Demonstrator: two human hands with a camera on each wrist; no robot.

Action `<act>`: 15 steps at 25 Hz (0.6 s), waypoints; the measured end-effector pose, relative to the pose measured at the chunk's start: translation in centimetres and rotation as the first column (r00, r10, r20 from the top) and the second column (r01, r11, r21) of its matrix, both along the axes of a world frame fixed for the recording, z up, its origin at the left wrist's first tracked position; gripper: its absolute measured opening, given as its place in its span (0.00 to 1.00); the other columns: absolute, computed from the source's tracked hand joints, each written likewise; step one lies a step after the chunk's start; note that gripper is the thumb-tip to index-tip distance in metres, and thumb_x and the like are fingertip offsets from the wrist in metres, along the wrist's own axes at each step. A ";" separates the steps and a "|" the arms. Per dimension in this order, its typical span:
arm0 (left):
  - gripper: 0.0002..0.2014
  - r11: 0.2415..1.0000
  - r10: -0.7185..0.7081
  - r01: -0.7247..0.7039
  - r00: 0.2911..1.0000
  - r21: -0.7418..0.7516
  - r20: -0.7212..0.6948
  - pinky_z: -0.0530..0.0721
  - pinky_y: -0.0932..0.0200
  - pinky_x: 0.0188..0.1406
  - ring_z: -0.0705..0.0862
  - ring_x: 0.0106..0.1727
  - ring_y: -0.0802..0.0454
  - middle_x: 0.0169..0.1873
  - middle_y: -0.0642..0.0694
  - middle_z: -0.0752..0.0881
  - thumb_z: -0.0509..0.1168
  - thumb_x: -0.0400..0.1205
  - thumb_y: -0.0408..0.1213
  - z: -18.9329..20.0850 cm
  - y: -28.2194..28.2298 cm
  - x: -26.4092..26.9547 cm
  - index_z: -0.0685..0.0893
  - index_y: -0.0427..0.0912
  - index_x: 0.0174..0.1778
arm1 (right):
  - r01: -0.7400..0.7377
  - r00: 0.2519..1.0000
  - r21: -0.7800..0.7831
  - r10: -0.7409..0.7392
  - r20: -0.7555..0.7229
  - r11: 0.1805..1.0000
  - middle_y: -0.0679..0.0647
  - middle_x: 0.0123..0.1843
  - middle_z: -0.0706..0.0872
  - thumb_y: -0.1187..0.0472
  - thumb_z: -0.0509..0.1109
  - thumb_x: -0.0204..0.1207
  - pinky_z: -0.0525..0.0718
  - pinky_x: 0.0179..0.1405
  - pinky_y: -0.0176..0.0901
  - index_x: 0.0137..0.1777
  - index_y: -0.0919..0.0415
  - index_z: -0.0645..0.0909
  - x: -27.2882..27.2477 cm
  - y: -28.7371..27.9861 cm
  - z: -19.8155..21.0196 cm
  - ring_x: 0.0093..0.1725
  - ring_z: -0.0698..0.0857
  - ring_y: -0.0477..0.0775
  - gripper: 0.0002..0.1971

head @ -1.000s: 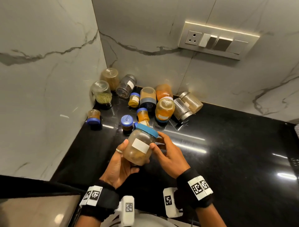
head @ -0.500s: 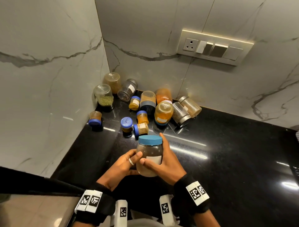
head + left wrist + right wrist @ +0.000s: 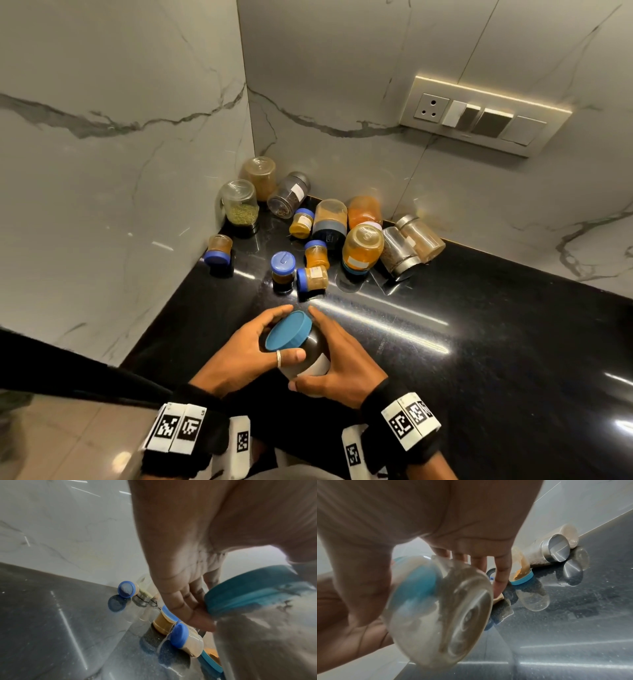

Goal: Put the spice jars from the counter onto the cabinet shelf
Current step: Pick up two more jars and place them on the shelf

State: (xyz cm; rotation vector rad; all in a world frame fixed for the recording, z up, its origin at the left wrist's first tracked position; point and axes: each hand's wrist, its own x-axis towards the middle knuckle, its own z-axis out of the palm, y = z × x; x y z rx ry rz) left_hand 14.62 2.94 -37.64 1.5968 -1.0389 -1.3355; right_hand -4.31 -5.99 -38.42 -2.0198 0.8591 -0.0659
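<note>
I hold a clear jar (image 3: 310,356) with a teal lid (image 3: 288,330) above the black counter (image 3: 479,342), tilted with the lid toward my left. My left hand (image 3: 250,349) curls round the lid end, thumb and fingers on it. My right hand (image 3: 337,363) wraps the jar's body from the right. The left wrist view shows the teal lid (image 3: 254,588) against my fingers (image 3: 185,601). The jar's clear base (image 3: 453,615) fills the right wrist view. Several more spice jars (image 3: 362,248) lie and stand in the counter's back corner. No cabinet shelf is in view.
Marble walls (image 3: 102,171) meet in the corner behind the jars. A switch panel (image 3: 479,116) sits on the back wall. Two steel-capped glass jars (image 3: 411,245) lie at the right of the cluster. Small blue-lidded jars (image 3: 282,270) stand closest to my hands.
The jar has come down and toward me and tipped from upright onto a slant, lid to the left. My left hand moved up onto the lid end.
</note>
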 end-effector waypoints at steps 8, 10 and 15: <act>0.38 0.926 0.375 -0.376 0.926 0.017 0.032 0.83 0.60 0.54 0.82 0.60 0.57 0.58 0.57 0.82 0.83 0.59 0.54 -0.8 0.6 2.1 0.76 0.57 0.64 | 0.080 0.995 -0.084 -0.084 -0.055 0.993 0.46 0.76 0.73 0.29 0.64 0.72 0.76 0.71 0.46 0.80 0.49 0.66 0.3 -2.3 -0.4 0.73 0.74 0.46 0.40; 0.40 0.913 0.405 -0.407 0.912 0.022 0.066 0.84 0.57 0.55 0.81 0.60 0.57 0.58 0.57 0.82 0.83 0.57 0.54 -1.3 0.8 2.6 0.76 0.56 0.65 | 0.134 0.988 -0.122 -0.142 -0.059 0.983 0.47 0.75 0.75 0.33 0.63 0.76 0.77 0.70 0.47 0.78 0.51 0.68 -0.1 -3.2 -1.0 0.72 0.76 0.47 0.35; 0.43 0.892 0.438 -0.450 0.884 0.049 0.162 0.85 0.53 0.57 0.80 0.62 0.52 0.62 0.52 0.79 0.83 0.58 0.51 -2.9 0.2 3.5 0.74 0.55 0.69 | 0.183 0.978 -0.133 -0.195 -0.078 0.974 0.47 0.72 0.78 0.39 0.65 0.79 0.78 0.66 0.41 0.75 0.51 0.72 -0.9 -5.3 -2.0 0.67 0.79 0.45 0.28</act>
